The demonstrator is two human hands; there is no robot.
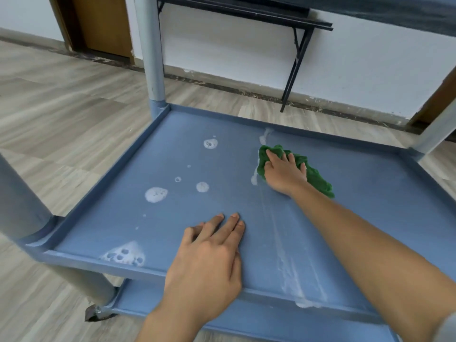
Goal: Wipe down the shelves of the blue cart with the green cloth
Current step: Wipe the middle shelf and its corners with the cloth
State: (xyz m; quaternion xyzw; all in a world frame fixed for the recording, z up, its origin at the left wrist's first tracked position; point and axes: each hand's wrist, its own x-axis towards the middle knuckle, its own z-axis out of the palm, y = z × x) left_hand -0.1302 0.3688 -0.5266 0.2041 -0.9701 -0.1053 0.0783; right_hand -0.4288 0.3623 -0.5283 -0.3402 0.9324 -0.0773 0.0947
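Observation:
The blue cart's middle shelf (222, 164) fills the view, with raised rims all round. My right hand (283, 174) presses flat on the crumpled green cloth (318, 178) near the shelf's far right. White foam streaks run from the cloth toward the near rim. My left hand (209, 257) rests palm down on the shelf by the near rim, fingers spread, holding nothing. Several white foam blobs (156, 194) lie on the left half of the shelf, and a bigger foam patch (124, 254) sits in the near left corner.
Grey posts (153, 50) stand at the shelf's corners. The cart's lower shelf (246, 324) and a caster wheel (95, 313) show below. A black folding table (293, 70) stands against the white wall behind. Wood-look flooring (61, 99) surrounds the cart.

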